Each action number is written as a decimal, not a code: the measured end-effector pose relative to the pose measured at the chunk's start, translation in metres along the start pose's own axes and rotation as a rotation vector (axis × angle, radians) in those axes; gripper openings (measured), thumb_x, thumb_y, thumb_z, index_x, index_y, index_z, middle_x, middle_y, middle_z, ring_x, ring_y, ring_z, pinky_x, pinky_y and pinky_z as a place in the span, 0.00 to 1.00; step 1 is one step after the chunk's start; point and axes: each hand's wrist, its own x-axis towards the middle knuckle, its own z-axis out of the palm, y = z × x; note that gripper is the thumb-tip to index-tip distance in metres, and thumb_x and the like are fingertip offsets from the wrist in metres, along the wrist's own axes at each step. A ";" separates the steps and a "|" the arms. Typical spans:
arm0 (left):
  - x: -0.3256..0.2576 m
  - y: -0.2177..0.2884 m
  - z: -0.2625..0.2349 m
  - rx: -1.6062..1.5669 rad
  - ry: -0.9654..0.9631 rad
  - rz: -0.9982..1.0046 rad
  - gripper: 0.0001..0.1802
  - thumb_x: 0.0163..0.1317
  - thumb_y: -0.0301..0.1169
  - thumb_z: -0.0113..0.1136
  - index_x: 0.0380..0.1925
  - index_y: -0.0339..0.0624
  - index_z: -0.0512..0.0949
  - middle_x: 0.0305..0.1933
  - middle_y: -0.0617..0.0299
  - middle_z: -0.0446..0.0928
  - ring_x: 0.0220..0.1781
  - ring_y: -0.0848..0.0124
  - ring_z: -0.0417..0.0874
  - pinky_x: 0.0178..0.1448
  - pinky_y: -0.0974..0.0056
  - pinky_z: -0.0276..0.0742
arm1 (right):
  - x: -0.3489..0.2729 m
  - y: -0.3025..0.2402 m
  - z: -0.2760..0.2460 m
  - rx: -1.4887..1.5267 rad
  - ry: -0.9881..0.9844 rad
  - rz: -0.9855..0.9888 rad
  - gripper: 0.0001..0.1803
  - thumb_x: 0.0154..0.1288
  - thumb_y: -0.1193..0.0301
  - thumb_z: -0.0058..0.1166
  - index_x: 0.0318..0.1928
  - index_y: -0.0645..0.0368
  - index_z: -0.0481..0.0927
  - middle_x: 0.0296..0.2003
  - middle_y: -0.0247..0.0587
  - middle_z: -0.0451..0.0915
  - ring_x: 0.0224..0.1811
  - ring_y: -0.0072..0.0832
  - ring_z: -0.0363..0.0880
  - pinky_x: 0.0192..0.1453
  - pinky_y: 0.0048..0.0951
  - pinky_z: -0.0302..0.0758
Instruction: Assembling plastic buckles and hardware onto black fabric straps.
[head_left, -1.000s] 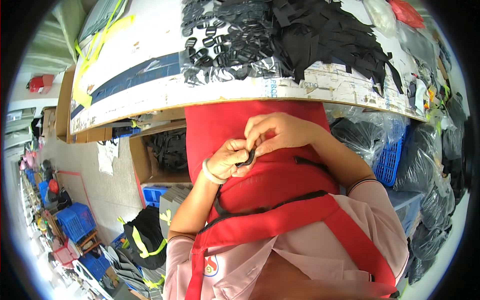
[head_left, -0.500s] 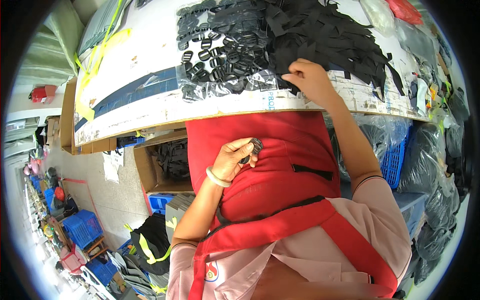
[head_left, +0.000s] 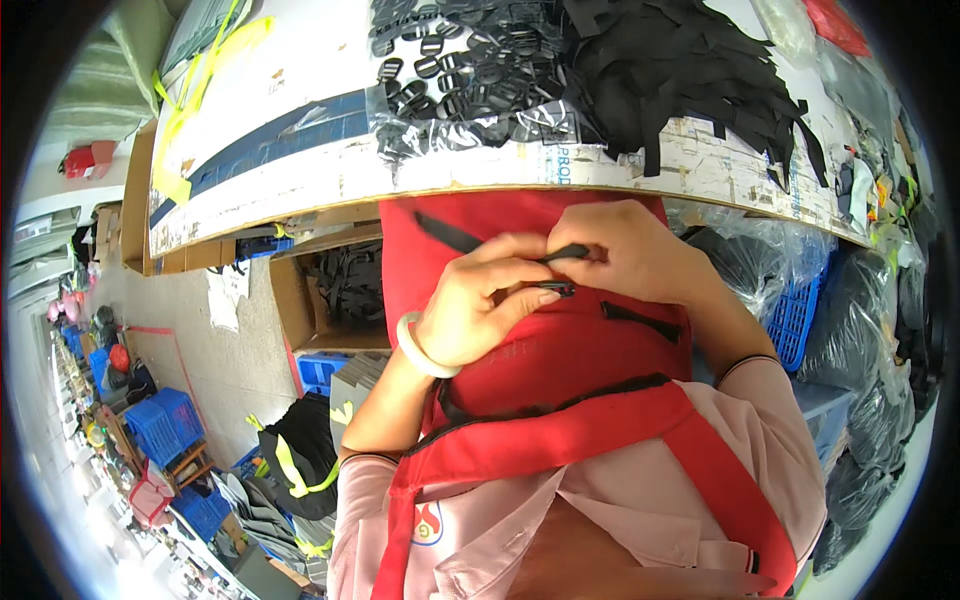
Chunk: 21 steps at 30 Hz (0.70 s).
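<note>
My left hand pinches a small black plastic slider buckle between thumb and fingers, in front of my red apron. Against it my right hand grips a short black webbing strap, and the strap's other end sticks out to the left past my left fingers. My fingers partly hide the place where strap and buckle meet, so I cannot tell if the strap is threaded. On the table above lie a clear plastic bag of loose black buckles and a large heap of black straps.
The white worktable has its front edge just beyond my hands. Below it on the left stands a cardboard box with black pieces inside. Plastic-wrapped bundles and a blue crate are on the right.
My right hand has come from the strap heap down to my left hand, bringing a black strap. My left hand has risen slightly with the buckle still in it.
</note>
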 end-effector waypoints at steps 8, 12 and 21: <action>-0.030 -0.025 0.017 -0.421 0.064 -0.466 0.05 0.56 0.20 0.65 0.34 0.32 0.81 0.31 0.64 0.76 0.25 0.79 0.74 0.25 0.74 0.68 | -0.007 0.026 0.053 0.825 0.088 0.455 0.10 0.66 0.67 0.56 0.29 0.58 0.77 0.18 0.28 0.73 0.18 0.12 0.66 0.22 0.15 0.61; -0.027 -0.044 0.007 -0.547 0.462 -0.423 0.06 0.62 0.24 0.61 0.37 0.33 0.81 0.27 0.65 0.74 0.19 0.80 0.69 0.21 0.74 0.64 | 0.002 0.020 0.035 0.832 0.204 0.302 0.11 0.69 0.65 0.52 0.37 0.61 0.77 0.23 0.33 0.78 0.16 0.14 0.70 0.17 0.15 0.65; -0.034 -0.052 0.009 -0.464 0.509 -0.335 0.11 0.64 0.23 0.58 0.46 0.32 0.79 0.29 0.61 0.80 0.22 0.82 0.74 0.23 0.77 0.69 | 0.017 0.009 0.067 0.850 0.062 0.452 0.13 0.71 0.63 0.49 0.39 0.62 0.76 0.24 0.33 0.77 0.16 0.13 0.70 0.16 0.14 0.65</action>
